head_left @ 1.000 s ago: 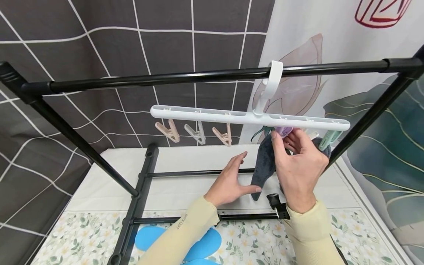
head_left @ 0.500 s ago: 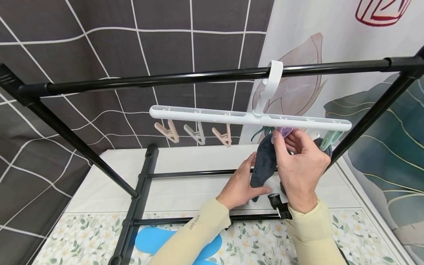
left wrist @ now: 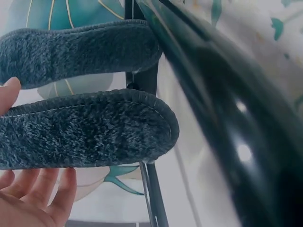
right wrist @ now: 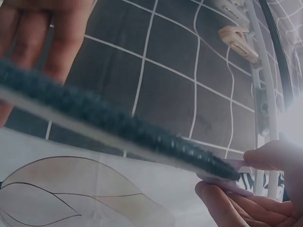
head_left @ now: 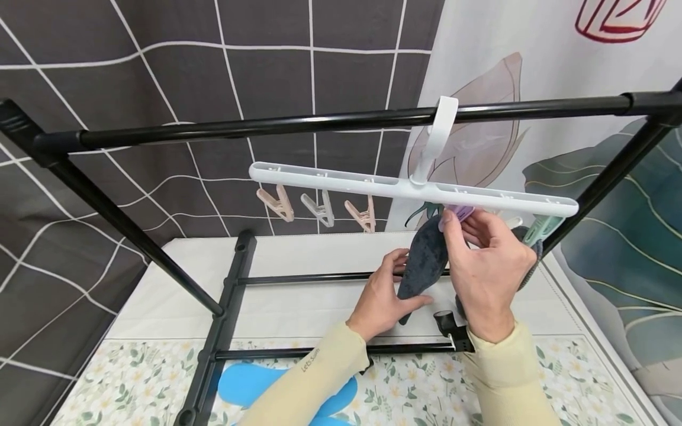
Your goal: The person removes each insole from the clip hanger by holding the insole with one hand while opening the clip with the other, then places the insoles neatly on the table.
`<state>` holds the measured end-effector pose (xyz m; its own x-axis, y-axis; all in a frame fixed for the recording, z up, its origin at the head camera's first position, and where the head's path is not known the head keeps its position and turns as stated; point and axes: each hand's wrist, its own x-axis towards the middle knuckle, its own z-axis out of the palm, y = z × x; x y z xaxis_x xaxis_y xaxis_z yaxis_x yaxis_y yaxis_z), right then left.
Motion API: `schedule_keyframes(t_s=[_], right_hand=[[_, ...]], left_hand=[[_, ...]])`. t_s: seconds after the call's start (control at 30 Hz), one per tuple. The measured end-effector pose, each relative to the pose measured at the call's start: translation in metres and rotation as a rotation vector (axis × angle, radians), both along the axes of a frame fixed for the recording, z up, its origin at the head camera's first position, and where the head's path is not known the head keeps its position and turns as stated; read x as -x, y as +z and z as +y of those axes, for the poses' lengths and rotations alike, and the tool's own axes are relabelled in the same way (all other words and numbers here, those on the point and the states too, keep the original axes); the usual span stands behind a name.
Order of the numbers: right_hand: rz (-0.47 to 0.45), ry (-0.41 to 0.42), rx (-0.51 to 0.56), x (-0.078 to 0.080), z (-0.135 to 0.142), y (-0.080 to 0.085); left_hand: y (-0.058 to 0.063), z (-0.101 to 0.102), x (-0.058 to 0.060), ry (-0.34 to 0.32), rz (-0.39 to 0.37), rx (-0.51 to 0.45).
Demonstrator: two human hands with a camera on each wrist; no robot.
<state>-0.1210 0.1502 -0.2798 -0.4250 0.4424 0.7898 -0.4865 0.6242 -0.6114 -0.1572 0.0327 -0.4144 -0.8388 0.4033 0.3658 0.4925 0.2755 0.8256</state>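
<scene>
A dark grey fuzzy insole (head_left: 424, 255) hangs below the white clip hanger (head_left: 389, 187), its upper end between the jaws of a purple clip (right wrist: 232, 186). My right hand (head_left: 487, 266) pinches that clip between thumb and fingers. Lower down, my left hand (head_left: 380, 299) holds the insole by its edges, thumb on one side and fingers on the other. A second insole (left wrist: 85, 49) hangs beside it in the left wrist view; in the head view, its top is at the green clip (head_left: 542, 229), mostly hidden by my right hand.
The hanger hooks over a black rack bar (head_left: 266, 126). Two peach clips and a grey clip (head_left: 318, 208) hang on its left half. Black lower bars (head_left: 298, 278) cross the white and floral cloth. A blue insole-shaped piece (head_left: 247, 383) lies under the left forearm.
My left hand has moved right onto the insole and taken hold of its lower part. The hanger has tilted slightly, right end lower. My right hand stays on the purple clip.
</scene>
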Motion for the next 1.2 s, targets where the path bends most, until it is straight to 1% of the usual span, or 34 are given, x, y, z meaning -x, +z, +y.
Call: schedule_keyframes(t_s=[0.13, 0.23, 0.47, 0.6, 0.7, 0.8, 0.9, 1.2], right_hand=[[0.012, 0.027, 0.005, 0.000, 0.000, 0.001], [0.007, 0.036, 0.006, 0.000, 0.001, 0.001], [-0.018, 0.034, -0.001, 0.004, 0.006, -0.004], [-0.015, 0.029, -0.016, 0.006, 0.010, -0.007], [-0.006, 0.031, -0.019, 0.007, 0.010, -0.008], [0.004, 0.037, -0.013, 0.007, 0.009, -0.007], [0.005, 0.021, -0.024, 0.006, 0.009, -0.006], [0.014, 0.031, 0.004, 0.000, 0.003, 0.003]], left_hand=[[0.000, -0.009, -0.001, 0.000, -0.047, -0.033], [0.000, -0.014, -0.001, 0.002, -0.064, -0.035], [-0.003, -0.021, -0.002, -0.013, -0.042, -0.009], [-0.004, -0.024, -0.002, -0.003, -0.048, 0.017], [-0.003, -0.026, -0.004, -0.003, -0.051, 0.020], [-0.003, -0.027, -0.005, 0.001, -0.057, 0.012], [-0.004, -0.027, -0.005, 0.008, -0.060, 0.007], [-0.005, -0.029, -0.006, 0.012, -0.062, 0.003]])
